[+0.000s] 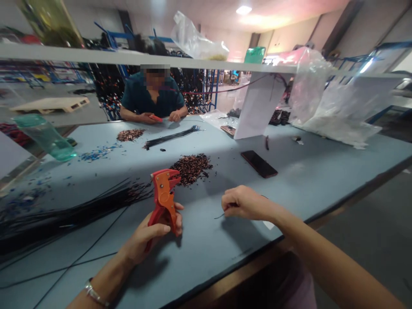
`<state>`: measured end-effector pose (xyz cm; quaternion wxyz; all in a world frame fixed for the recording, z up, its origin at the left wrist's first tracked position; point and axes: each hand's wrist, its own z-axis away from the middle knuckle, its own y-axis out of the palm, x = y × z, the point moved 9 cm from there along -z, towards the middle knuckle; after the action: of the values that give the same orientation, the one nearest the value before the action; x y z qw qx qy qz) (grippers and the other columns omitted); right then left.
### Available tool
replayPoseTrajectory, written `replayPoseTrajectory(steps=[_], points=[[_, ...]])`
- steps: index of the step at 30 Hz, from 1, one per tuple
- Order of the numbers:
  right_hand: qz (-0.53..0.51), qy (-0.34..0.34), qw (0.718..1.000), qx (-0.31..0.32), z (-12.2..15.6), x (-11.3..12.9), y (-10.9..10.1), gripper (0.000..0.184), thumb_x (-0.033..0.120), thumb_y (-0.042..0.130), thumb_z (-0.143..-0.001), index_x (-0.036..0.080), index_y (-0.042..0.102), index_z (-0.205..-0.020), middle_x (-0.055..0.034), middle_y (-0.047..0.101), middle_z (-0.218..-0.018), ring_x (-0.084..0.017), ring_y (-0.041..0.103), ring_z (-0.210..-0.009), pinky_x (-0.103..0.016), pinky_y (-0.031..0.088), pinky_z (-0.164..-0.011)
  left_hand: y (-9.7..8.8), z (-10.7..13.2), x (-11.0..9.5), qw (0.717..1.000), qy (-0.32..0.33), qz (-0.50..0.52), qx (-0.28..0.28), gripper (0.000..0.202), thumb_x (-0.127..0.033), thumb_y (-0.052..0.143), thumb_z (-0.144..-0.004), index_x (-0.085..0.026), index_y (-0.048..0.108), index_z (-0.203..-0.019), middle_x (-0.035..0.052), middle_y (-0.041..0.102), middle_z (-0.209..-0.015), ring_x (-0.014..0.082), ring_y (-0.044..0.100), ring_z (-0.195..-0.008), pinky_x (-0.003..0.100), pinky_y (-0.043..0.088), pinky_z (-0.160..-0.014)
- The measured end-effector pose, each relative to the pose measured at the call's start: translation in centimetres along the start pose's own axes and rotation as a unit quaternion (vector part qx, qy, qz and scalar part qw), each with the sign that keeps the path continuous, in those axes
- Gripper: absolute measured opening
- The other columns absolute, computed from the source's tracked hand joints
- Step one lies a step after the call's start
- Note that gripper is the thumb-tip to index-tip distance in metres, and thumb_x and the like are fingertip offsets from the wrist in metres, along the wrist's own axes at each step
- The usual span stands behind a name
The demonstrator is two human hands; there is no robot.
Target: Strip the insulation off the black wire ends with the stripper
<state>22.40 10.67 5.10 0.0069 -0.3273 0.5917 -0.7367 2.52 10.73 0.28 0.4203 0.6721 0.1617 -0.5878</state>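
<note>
My left hand [161, 229] is closed round the handles of a red and orange wire stripper [165, 193], its jaws pointing up and away from me. Over the table to the right, my right hand [236, 202] pinches a thin black wire [219, 217], whose short end sticks out to the left of the fingers. Behind the stripper lies a heap of small black and copper-coloured scraps [195, 167]. A thick bundle of long black wires [80, 214] stretches across the left side, its ends near the stripper.
A dark phone [259, 163] lies right of the scraps. Across the blue-grey table [309, 180] a co-worker [151, 96] holds a red tool, near another black wire bundle [174, 136]. A green bottle [48, 137] stands left. A shelf [193, 62] spans above, with plastic bags [334, 111] at right.
</note>
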Motion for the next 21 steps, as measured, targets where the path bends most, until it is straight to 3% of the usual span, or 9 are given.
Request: replayPoseTrajectory(steps=[5, 11, 17, 21], points=[[-0.009, 0.000, 1.000, -0.007, -2.6, -0.2, 1.0, 0.012, 0.009, 0.065, -0.075, 0.019, 0.070, -0.070, 0.0017, 0.067, -0.070, -0.011, 0.057, -0.064, -0.020, 0.034, -0.060, 0.2, 0.0, 0.0, 1.000, -0.001, 0.008, 0.003, 0.043, -0.021, 0.063, -0.072, -0.018, 0.062, -0.114, 0.0062, 0.063, -0.085, 0.0207, 0.057, -0.076, 0.036, 0.043, -0.072], [0.001, 0.055, 0.989, -0.137, -7.1, -1.3, -0.1, 0.016, 0.003, 0.057, -0.071, 0.016, 0.066, -0.066, -0.0042, 0.065, -0.068, -0.015, 0.055, -0.062, -0.023, 0.030, -0.057, 0.1, 0.0, 0.2, 1.000, 0.003, 0.016, -0.003, 0.045, -0.021, 0.063, -0.069, -0.015, 0.060, -0.114, 0.0060, 0.064, -0.084, 0.0200, 0.058, -0.074, 0.035, 0.043, -0.072], [-0.094, -0.015, 0.968, -0.234, -5.8, 3.5, -1.8, 0.014, 0.023, 0.051, -0.088, 0.018, 0.062, -0.081, 0.0017, 0.057, -0.065, -0.012, 0.049, -0.060, -0.020, 0.037, -0.059, -1.1, 0.3, -0.5, 0.994, 0.058, -0.063, -0.063, 0.044, -0.025, 0.066, -0.071, -0.016, 0.057, -0.113, 0.0041, 0.062, -0.086, 0.0181, 0.056, -0.076, 0.032, 0.043, -0.070], [-0.248, -0.087, 0.919, -0.293, -5.0, 5.4, -1.3, 0.015, 0.028, 0.053, -0.086, 0.018, 0.061, -0.078, 0.0034, 0.050, -0.061, -0.011, 0.043, -0.056, -0.021, 0.035, -0.055, -2.0, 0.8, -1.9, 0.966, 0.118, -0.205, -0.106, 0.043, -0.033, 0.068, -0.076, -0.018, 0.055, -0.115, 0.0041, 0.061, -0.088, 0.0173, 0.054, -0.076, 0.030, 0.043, -0.069]])
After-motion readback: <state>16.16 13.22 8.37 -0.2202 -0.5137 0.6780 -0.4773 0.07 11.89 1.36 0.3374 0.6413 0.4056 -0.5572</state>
